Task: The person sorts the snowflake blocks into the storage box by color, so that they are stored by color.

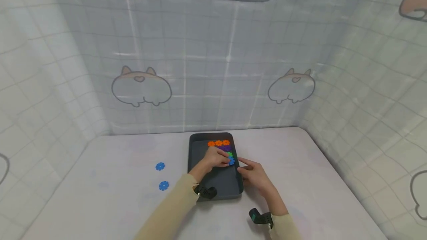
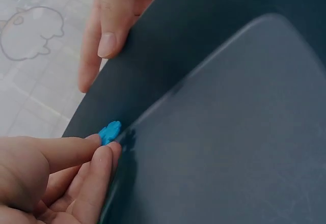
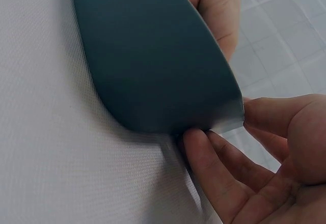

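My left hand [image 1: 215, 157] reaches into a dark grey tray [image 1: 218, 184] and pinches a blue flower-shaped disc [image 2: 110, 131] between thumb and fingertips, low against the tray's side wall. In the head view, blue [image 1: 231, 161] shows just beyond those fingertips. Behind it lie green [image 1: 229, 154] and purple discs [image 1: 227, 148], partly covered by the hand, and a row of orange discs [image 1: 218, 143] along the far end. My right hand [image 1: 255, 175] is at the tray's right side, its fairly straight, spread fingers touching the outer wall and rim.
Two more blue discs, one farther back [image 1: 160, 166] and one nearer [image 1: 164, 185], lie on the white table [image 1: 110, 195] left of the tray. Grid-patterned curtains [image 1: 207, 66] with cartoon animals surround the table at the back and sides. Each wrist wears a black camera strap [image 1: 206, 192].
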{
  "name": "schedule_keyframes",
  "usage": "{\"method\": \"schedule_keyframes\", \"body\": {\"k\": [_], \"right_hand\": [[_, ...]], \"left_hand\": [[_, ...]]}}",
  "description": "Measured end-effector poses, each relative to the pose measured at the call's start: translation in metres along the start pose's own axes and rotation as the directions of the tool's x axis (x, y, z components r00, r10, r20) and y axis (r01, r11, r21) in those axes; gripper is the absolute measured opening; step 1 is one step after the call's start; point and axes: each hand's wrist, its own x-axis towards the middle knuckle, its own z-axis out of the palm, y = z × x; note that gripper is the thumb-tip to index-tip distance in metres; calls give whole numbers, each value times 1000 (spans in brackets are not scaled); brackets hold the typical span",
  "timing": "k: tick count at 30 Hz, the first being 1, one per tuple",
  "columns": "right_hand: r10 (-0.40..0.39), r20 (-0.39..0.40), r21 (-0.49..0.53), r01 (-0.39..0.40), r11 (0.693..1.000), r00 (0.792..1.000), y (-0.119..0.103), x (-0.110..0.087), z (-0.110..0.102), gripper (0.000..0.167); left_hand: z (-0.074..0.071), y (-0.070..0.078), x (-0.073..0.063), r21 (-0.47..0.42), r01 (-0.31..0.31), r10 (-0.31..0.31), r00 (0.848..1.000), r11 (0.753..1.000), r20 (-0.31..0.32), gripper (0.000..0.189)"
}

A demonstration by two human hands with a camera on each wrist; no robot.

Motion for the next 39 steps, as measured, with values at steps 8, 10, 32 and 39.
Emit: {"method": "schedule_keyframes", "body": {"k": [8, 10, 32, 39], "right_hand": [[-19, 23, -23, 20, 1000, 1000, -30, -21, 5, 46], [-17, 20, -23, 17, 1000, 1000, -26, -18, 4, 46], [17, -3, 3, -17, 1000, 1000, 1, 2, 0, 46], [23, -5, 6, -23, 1000, 1000, 2, 3, 0, 46]], "left_hand": [[-1, -2, -3, 57, 3, -1, 999, 998, -50, 18], [0, -3, -2, 68, 2, 2, 998, 998, -57, 17], [7, -3, 8, 238, -58, 90, 988, 970, -126, 9], [8, 0, 5, 235, -54, 88, 986, 970, -139, 7]]}}
